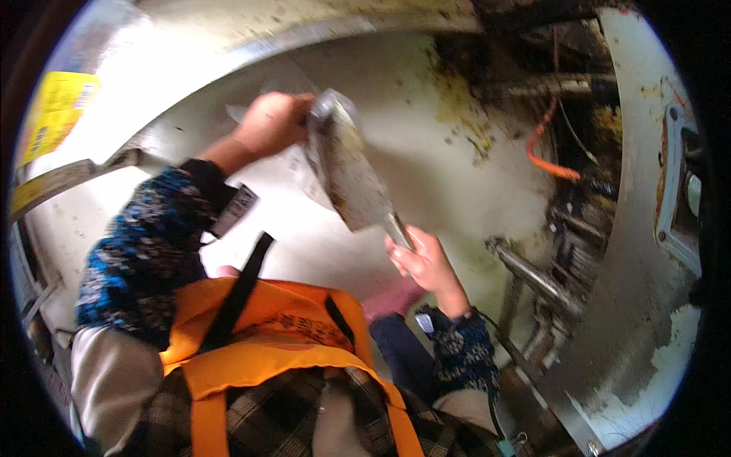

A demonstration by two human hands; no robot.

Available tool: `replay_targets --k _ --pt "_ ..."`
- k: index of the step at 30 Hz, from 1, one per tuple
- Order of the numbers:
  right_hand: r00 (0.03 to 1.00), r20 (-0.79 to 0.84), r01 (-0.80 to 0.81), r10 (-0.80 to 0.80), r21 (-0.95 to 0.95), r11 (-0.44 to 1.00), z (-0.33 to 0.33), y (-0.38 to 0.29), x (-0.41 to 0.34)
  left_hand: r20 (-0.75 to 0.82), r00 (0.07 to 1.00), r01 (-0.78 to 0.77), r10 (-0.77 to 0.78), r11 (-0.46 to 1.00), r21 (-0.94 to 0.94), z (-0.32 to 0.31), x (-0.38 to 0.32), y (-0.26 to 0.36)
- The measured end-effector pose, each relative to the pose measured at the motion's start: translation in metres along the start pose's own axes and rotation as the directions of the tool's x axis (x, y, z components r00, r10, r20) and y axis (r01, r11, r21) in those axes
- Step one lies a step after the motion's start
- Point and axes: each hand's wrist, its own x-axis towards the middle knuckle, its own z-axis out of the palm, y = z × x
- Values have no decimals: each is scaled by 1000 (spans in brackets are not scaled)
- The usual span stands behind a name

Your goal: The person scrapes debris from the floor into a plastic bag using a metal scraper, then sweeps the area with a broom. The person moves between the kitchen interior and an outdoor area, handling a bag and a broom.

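My right hand [420, 260] is closed around the handle of a broad metal blade [354, 177], which looks like a cleaver and is smeared with residue. The blade slants up and left from that hand. At its far end, my left hand [274, 123] is closed on crumpled clear plastic film [305, 165] that lies along the blade's left edge and over its upper end. Motion blurs both hands a little, and the left fingertips are hidden.
Below the hands is a pale, curved surface [320, 245] with yellowish stains. At the right are stained machine parts, a metal rod [531, 274] and an orange cable [545, 165]. A yellow label [60, 111] with writing is at the upper left.
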Motion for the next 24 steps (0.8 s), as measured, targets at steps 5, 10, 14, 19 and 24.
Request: replay_targets --k 5,10,14,19,24 --pt "998 21 67 -66 -65 996 -8 -8 -2 -205 949 257 -240 965 60 -15 3 -24" --pt "987 -70 140 -144 -58 988 -35 -15 -1 49 695 395 -717 324 -860 -4 1 -21" --pt "955 -107 287 -278 91 953 -49 -13 9 85 639 263 -765 113 -958 -9 -4 -14" --pt "935 -174 350 -310 294 890 -55 -5 31 -95 652 320 -752 387 -865 -14 -5 -6" --pt "921 -280 376 -271 460 804 -54 0 51 -429 650 399 -627 762 -510 -11 -8 6"
